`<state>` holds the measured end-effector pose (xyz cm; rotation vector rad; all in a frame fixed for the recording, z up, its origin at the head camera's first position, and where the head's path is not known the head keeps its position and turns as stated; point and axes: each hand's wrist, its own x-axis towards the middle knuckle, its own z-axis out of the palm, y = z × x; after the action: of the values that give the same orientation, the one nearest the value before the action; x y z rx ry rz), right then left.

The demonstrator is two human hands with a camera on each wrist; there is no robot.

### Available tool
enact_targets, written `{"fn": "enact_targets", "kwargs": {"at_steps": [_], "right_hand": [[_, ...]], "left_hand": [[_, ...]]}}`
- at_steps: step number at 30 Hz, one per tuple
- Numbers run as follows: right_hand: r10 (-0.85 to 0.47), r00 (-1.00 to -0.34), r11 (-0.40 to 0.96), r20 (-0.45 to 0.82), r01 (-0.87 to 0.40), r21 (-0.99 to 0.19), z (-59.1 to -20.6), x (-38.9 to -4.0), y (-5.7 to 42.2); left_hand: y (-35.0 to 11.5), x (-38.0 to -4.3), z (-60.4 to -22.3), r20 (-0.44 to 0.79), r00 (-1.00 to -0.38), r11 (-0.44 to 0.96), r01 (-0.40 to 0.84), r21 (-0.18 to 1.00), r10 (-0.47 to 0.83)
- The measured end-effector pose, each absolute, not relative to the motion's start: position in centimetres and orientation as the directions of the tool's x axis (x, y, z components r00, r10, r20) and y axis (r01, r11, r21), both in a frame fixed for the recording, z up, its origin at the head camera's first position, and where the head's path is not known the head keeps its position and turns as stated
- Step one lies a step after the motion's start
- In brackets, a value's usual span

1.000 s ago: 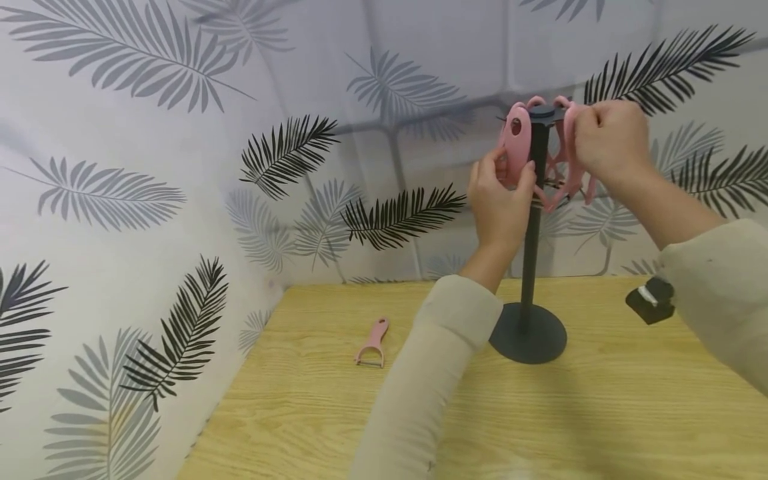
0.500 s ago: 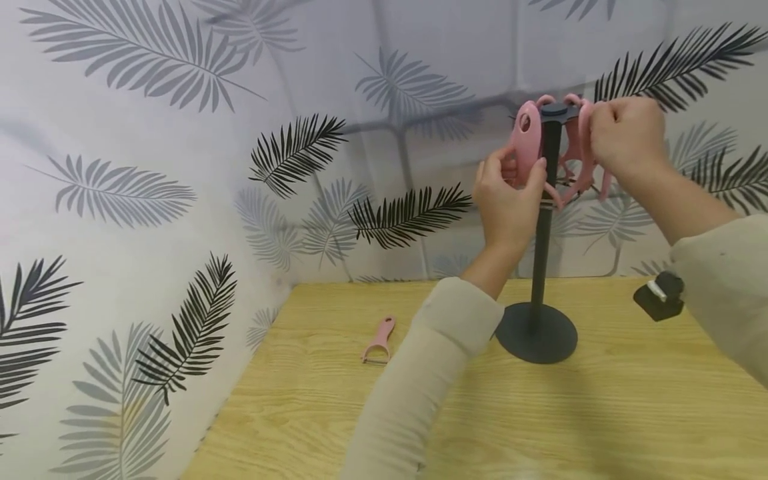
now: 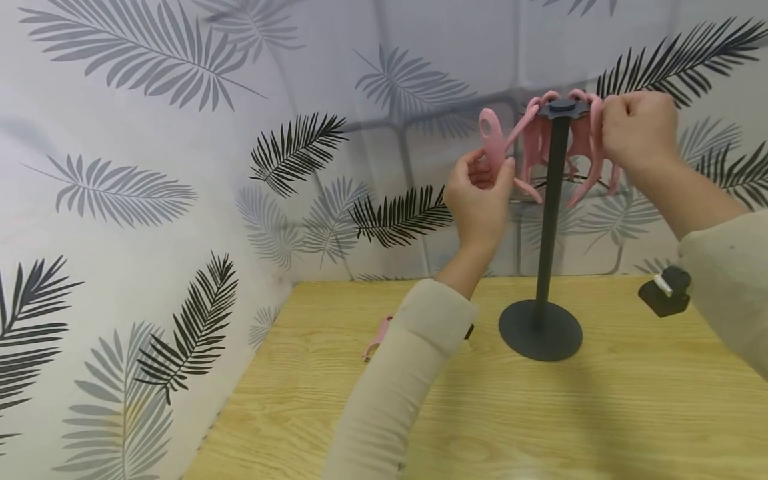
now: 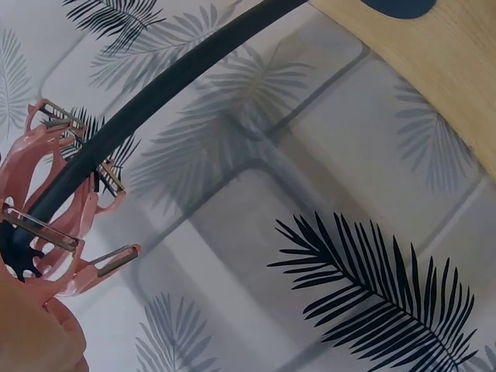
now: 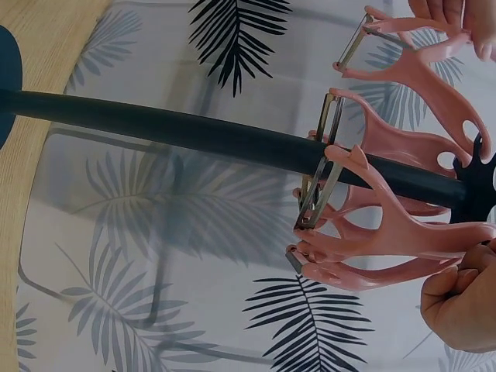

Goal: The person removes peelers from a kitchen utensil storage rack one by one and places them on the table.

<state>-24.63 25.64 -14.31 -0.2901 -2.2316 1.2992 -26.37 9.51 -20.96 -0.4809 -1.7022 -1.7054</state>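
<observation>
A black stand with a notched top holds several pink peelers, hung by their handles. My left hand pinches the handle of another pink peeler, handle end up, left of the pole. One hanging peeler tilts outward toward that hand and overlaps the held peeler in the head view. My right hand is curled into a fist at the top right of the stand, gripping a peeler handle beside the notched top. In the left wrist view, part of a hand shows at the lower left.
One more pink peeler lies on the wooden table, partly covered by the left sleeve. The stand's round base sits toward the back. A black object with a white patch lies near the right sleeve. Leaf-patterned cloth hangs behind.
My left hand has drawn its peeler leftward from the pole, and a hanging peeler now tilts out beside it. The left sleeve now covers part of the table peeler. My right hand keeps its grip.
</observation>
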Motion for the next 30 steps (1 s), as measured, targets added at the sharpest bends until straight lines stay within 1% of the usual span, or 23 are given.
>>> {"fn": "enact_targets", "kwargs": {"at_steps": [3, 7, 14, 17, 21, 26, 30], "right_hand": [[0.436, -0.833, 0.518, 0.340, -0.077, -0.852, -14.3, -24.6, 25.6], [0.436, -0.839, 0.513, 0.326, -0.066, -0.856, -14.2, -24.6, 25.6], [0.437, -0.841, 0.514, 0.319, -0.058, -0.856, -14.1, -24.8, 25.8], [0.446, -0.841, 0.504, 0.307, -0.047, -0.862, -14.0, -24.9, 26.0], [0.463, -0.838, 0.475, 0.289, -0.041, -0.879, -13.9, -25.0, 26.2], [0.469, -0.841, 0.446, 0.269, -0.038, -0.894, -14.1, -25.1, 26.6], [0.435, -0.855, 0.465, 0.284, -0.056, -0.884, -14.4, -25.1, 27.3]], "left_hand": [[9.3, -26.5, -21.0, 0.641, -0.737, -0.020, 0.659, 0.752, -0.213], [9.1, -26.4, -20.9, 0.622, -0.751, -0.094, 0.651, 0.753, -0.221], [8.9, -26.1, -20.3, 0.638, -0.739, -0.125, 0.669, 0.733, -0.217], [8.7, -25.9, -20.2, 0.640, -0.740, -0.108, 0.667, 0.737, -0.209], [8.3, -26.0, -20.7, 0.631, -0.746, -0.051, 0.653, 0.755, -0.211], [7.4, -26.8, -22.2, 0.626, -0.745, 0.028, 0.638, 0.770, -0.229], [6.6, -27.5, -23.8, 0.615, -0.756, 0.088, 0.613, 0.785, -0.225]]}}
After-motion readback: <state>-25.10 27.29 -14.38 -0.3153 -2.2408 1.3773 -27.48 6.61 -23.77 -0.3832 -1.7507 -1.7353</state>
